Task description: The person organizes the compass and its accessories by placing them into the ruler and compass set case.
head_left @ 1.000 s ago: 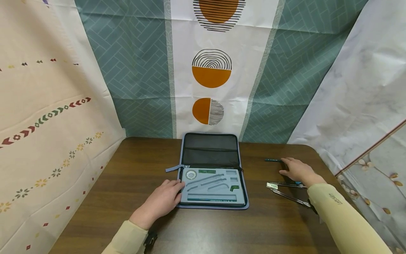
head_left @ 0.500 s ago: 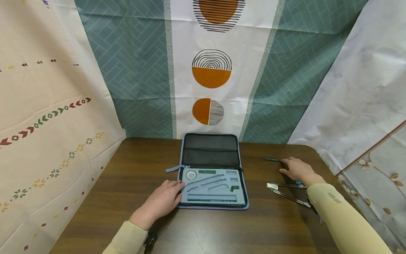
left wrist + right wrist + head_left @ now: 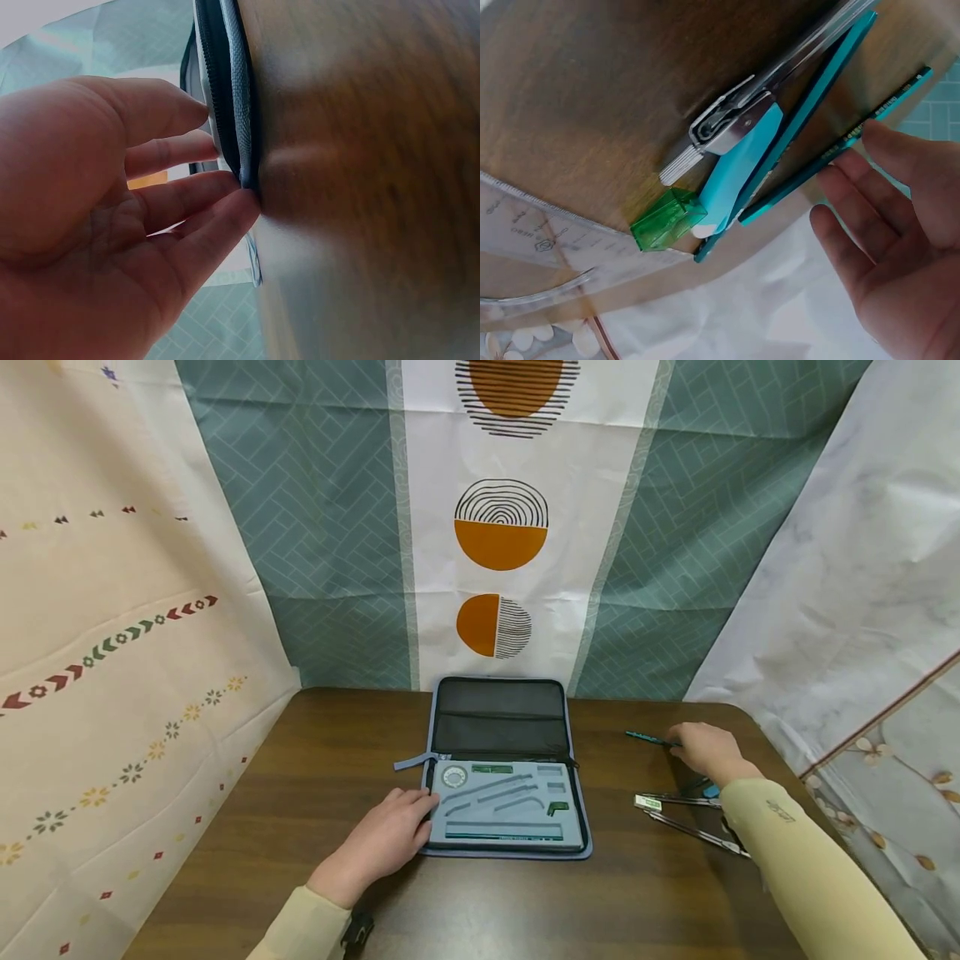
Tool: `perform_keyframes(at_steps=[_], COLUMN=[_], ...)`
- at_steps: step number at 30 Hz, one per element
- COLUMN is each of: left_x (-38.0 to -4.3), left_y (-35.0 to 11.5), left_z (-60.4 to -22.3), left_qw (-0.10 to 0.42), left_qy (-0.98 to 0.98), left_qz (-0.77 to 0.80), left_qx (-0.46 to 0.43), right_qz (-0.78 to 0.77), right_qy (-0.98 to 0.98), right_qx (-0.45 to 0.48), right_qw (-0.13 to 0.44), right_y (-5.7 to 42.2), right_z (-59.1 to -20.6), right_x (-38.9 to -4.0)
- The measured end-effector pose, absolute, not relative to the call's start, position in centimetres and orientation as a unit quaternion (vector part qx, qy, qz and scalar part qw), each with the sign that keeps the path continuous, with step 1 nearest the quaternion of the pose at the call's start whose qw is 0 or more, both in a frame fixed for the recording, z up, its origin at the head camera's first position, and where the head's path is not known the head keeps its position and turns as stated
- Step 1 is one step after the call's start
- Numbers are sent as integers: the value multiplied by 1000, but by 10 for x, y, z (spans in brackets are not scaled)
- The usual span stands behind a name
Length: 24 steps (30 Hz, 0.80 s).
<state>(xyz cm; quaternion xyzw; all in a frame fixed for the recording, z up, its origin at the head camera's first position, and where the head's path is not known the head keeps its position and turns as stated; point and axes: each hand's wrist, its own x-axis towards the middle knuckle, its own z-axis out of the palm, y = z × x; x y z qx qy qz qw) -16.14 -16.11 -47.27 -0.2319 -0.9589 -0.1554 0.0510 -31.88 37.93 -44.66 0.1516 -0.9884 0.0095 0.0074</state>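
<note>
R hand (image 3: 705, 750): pinching pencil (image 3: 649, 738), mid-R; best lifted level, firm.
L hand (image 3: 384, 835): loose, fingertips touching case (image 3: 501, 697), lower ctr.

Pencil (image 3: 649, 739) right of the case (image 3: 501, 727)

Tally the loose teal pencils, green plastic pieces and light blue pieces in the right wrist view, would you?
Teal pencils: 2
Green plastic pieces: 1
Light blue pieces: 1
Total: 4
</note>
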Motion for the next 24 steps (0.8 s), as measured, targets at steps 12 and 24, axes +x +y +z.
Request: perform_keyframes(at_steps=[12,24], left_x=[-158,-160], left_y=[-160,-160], left_z=[-473,-475], left_qw=[51,65], left_qy=[-960,-958], left_qz=[-153,-151], left_qx=[-228,-236], right_qz=[15,7], right_qy=[-987,-986], right_qx=[155,155], right_qw=[38,65], right_y=[379,379], right_z=[-451,-461], right_x=[-324,-330])
